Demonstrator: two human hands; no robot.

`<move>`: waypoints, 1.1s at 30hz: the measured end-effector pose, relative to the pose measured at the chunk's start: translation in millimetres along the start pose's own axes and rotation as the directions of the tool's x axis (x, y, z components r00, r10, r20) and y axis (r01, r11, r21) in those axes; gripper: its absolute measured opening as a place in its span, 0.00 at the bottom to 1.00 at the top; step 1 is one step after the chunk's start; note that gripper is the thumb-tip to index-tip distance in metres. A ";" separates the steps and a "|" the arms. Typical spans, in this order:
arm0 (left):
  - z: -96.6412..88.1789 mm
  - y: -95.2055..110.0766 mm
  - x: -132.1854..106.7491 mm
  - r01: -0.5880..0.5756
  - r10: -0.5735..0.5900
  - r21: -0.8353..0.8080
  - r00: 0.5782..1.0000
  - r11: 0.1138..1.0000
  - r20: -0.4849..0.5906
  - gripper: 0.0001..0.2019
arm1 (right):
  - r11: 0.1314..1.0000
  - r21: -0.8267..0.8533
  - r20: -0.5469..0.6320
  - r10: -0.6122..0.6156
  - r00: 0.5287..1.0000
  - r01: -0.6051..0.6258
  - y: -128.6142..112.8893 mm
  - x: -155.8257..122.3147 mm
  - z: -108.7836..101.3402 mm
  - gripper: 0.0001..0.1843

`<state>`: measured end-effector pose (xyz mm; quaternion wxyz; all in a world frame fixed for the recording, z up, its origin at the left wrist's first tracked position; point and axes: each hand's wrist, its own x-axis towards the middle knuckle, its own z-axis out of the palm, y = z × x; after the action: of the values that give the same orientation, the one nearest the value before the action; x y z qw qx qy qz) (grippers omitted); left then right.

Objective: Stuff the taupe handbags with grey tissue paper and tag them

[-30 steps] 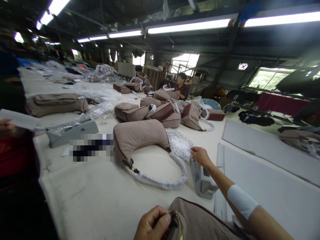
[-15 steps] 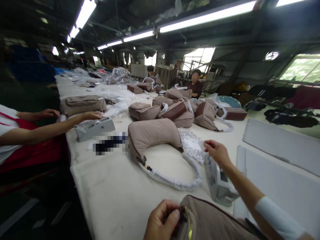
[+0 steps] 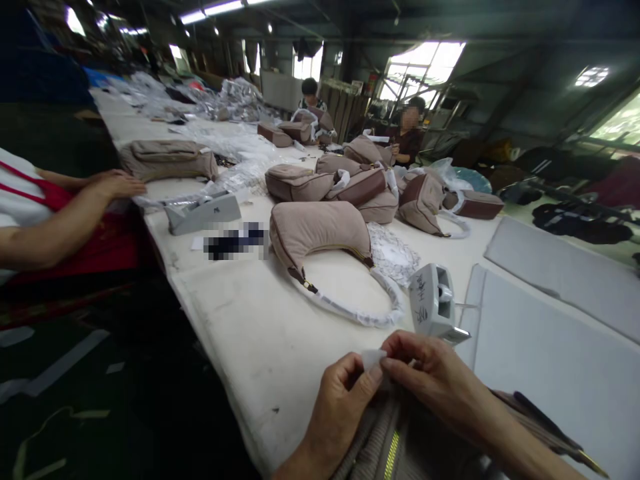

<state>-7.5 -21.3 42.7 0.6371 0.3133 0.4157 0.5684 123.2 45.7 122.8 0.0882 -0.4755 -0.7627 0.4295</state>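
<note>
The left hand [image 3: 345, 400] and right hand [image 3: 430, 373] are together at the near edge of the table [image 3: 240, 327], the fingertips [image 3: 383, 353] of both pinching one small white slip [image 3: 371, 359]. Whether the slip is paper or tape cannot be confirmed from this view. Directly below the hands lies a taupe ribbed bag [image 3: 400, 440] with a gold zipper [image 3: 391, 457], partly hidden by the hands and wrists.

Just beyond the right hand, a grey tape dispenser [image 3: 433, 300] stands on the table, marked with handwriting. Further up the table lies a crescent-shaped taupe shoulder bag [image 3: 320, 233], its strap [image 3: 360, 310] sleeved in clear plastic, beside a printed tissue sheet [image 3: 393, 253]. Left of that bag are a pixelated patch [image 3: 235, 240] and a second grey tape dispenser [image 3: 203, 213].

Pale grey boards [image 3: 545, 347] lie beyond the right table edge. At the left edge, a co-worker's hand [image 3: 115, 185] rests near a flat taupe bag [image 3: 167, 160]. A cluster of taupe bags [image 3: 350, 187] occupies the mid-table, and two seated co-workers [image 3: 410, 143] are at the far end.
</note>
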 end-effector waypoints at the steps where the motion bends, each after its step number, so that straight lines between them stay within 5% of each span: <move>1: -1.1 0.4 -2.1 -0.003 0.003 0.017 1.000 1.000 -0.012 0.14 | 0.997 -0.073 -0.026 -0.010 1.000 0.008 -0.4 -2.3 2.1 0.11; 5: -5.2 2.3 -4.9 0.006 -0.006 -0.017 1.000 1.000 -0.003 0.14 | 0.923 -0.366 -0.001 -0.127 0.992 0.118 0.2 -5.1 -3.4 0.20; 8: -9.9 -0.7 -4.7 0.055 -0.055 -0.071 0.998 0.996 0.003 0.14 | 0.882 -0.450 0.181 -0.064 0.981 0.141 0.2 2.7 -11.3 0.15; 11: -20.4 -5.2 -5.5 0.089 -0.091 -0.039 0.995 0.995 -0.043 0.12 | 0.879 -0.465 0.210 -0.010 0.978 0.108 -2.2 10.4 -14.3 0.11; 15: -44.4 -6.6 -8.2 0.039 -0.015 0.260 0.996 0.965 -0.093 0.09 | 0.887 -0.458 0.159 0.017 0.987 0.059 -2.5 10.1 -13.8 0.08; 19: -60.4 -6.2 -9.4 -0.026 0.083 0.557 0.994 0.830 -0.076 0.08 | 0.900 -0.431 0.140 -0.001 0.990 0.062 -0.9 2.9 -14.6 0.07; 25: -49.2 -8.8 -5.9 -0.079 0.080 0.651 0.996 0.755 0.029 0.07 | 0.903 -0.427 0.118 0.013 0.993 0.039 -4.9 -1.0 -15.3 0.08; 33: -30.4 5.0 5.9 -0.075 0.013 0.548 0.993 0.833 0.115 0.08 | 0.902 -0.426 0.104 -0.020 0.994 0.063 0.2 -3.6 -16.1 0.06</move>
<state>-36.7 -16.9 32.1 0.5280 0.5226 0.5198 0.4218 134.0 52.0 133.5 -0.0465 -0.4457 -0.8517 0.2719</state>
